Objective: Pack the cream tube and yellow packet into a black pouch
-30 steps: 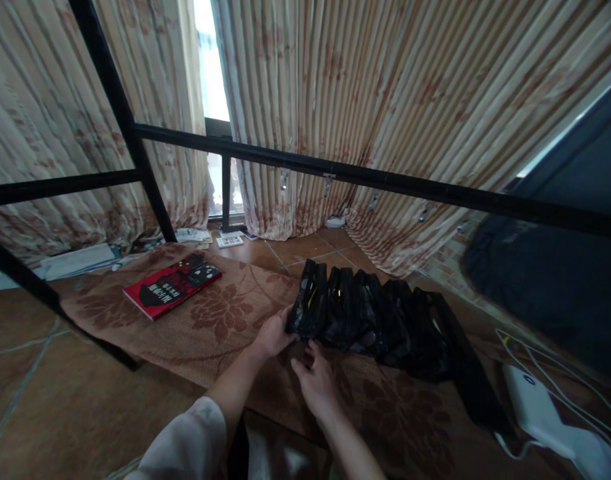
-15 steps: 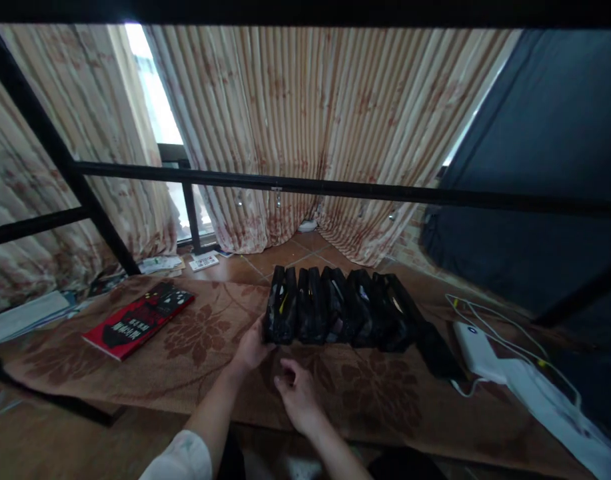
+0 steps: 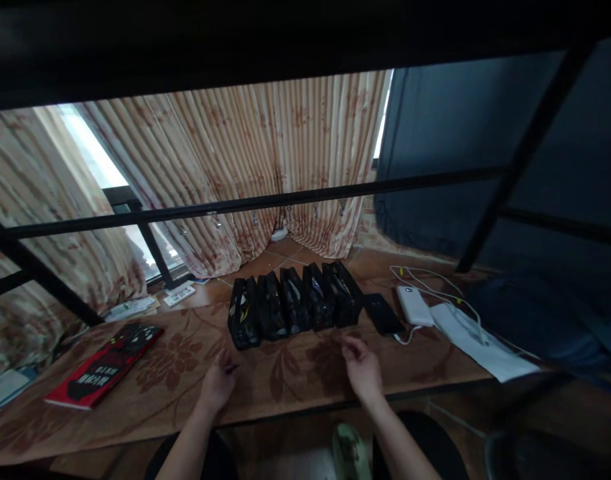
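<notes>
A row of several black pouches [image 3: 292, 303] stands upright on the brown flower-patterned cloth [image 3: 175, 373]. My left hand [image 3: 216, 385] rests on the cloth just in front of the leftmost pouch, fingers curled, no longer touching it. My right hand [image 3: 361, 365] hovers over the cloth in front of the right end of the row, fingers loosely bent and apart, holding nothing. A black phone [image 3: 382, 313] lies flat to the right of the pouches.
A red book [image 3: 102, 365] lies at the left of the cloth. A white power bank [image 3: 414, 305] with cables and a white sheet [image 3: 480, 340] lie at the right. Black metal bars [image 3: 265, 200] cross ahead and overhead. Curtains [image 3: 225, 167] hang behind.
My left hand has let go of the leftmost pouch and drawn back. My right hand has moved to the right. The view has shifted back and to the right.
</notes>
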Demonstrator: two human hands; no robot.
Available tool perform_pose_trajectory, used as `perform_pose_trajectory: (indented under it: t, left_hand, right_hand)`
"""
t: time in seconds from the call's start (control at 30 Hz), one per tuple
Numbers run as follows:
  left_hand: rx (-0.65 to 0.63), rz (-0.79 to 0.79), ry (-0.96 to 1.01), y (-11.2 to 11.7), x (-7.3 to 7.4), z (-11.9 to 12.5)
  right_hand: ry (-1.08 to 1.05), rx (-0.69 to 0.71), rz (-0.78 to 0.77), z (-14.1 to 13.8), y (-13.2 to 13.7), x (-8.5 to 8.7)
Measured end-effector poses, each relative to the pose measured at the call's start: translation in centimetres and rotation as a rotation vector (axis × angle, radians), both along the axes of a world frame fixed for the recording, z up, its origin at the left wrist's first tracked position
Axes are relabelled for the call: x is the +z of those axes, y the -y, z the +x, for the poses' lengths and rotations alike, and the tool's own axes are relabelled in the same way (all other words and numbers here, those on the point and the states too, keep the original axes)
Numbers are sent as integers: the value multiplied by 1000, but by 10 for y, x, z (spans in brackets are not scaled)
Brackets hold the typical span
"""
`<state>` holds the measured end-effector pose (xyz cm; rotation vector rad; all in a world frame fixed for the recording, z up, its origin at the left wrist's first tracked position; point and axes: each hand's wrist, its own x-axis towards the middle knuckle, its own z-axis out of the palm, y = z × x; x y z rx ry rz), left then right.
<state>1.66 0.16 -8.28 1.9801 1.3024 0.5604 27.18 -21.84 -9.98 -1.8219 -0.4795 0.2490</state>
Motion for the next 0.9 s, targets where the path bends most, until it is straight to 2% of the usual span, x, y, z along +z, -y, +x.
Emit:
perform_pose_trajectory:
  t: [0.13,0.23,0.33,0.4,0.57,0.73,0.9]
  left_hand:
    - [6,-4,-75,33,5,-4]
    - [-7,1,-94,56,0,-4]
    - [-66,11,-87,74,-8,-6]
    - [-62,48,-86,83,-10,-7]
    - [-72,92,-98,101,-5,-12]
    - [-85,40,-52,117,-3,-20]
    - [-100,-87,46,144,1,-28]
  right_hand:
    - [168,-210,-192,48,43,-1]
    - [270,-281,-324,73,57,-5]
    - [359,-266,-423,87,57,-11]
    - [408,-249,-472,93,52,-15]
    - [468,-240,-572,111,40,-16]
    - [468,-262,-632,124,33,-14]
    - [440,-235,-642,120,37,-8]
